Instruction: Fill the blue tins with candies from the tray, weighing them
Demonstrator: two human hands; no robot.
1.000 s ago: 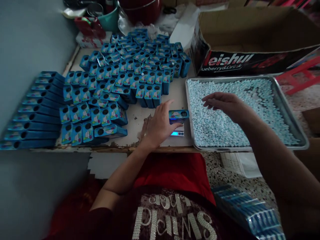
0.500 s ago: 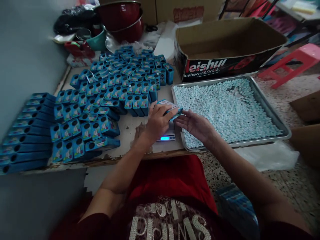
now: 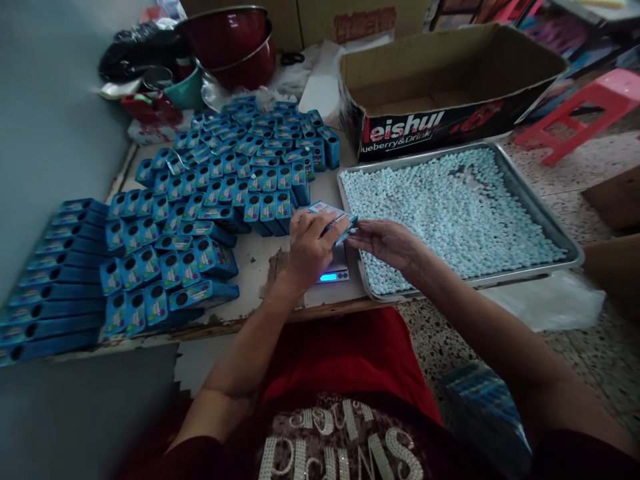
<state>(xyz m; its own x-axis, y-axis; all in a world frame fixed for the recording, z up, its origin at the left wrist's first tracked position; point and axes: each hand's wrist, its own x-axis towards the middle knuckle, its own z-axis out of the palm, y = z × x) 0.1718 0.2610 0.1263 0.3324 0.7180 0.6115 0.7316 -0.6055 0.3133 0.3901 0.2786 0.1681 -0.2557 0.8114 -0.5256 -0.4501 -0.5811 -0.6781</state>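
Fingers [image 3: 323, 223] of the left hand [image 3: 310, 250] curl over 1 small blue box [image 3: 345, 231], gripping it tilted above the table, well in from its ends and near the front edge. The tilt seems to turn the box's end toward the right hand [image 3: 390, 241], whose fingers reach under that end, slightly bent, palm upward; whether they pinch anything I cannot tell.

Below the held box, close to the table's front edge, sits a small scale [image 3: 337, 276], its lit display facing the person, likely for easy reading; the digits are too small to make out. Just right of it, at the table's right end, a metal tray [image 3: 575, 261] bears a layer of pale blue-white pellets [image 3: 420, 220]; its raised rim presumably stops them rolling away.

Left of the hands, other blue boxes [image 3: 225, 190] crowd the table to its left edge, mostly upright with dark round holes on top, perhaps packed close to save room. Behind the tray stands a large open carton [image 3: 405, 137]. Toward the table's far edge are 2 red bowls [image 3: 225, 33], 1 inside the other.
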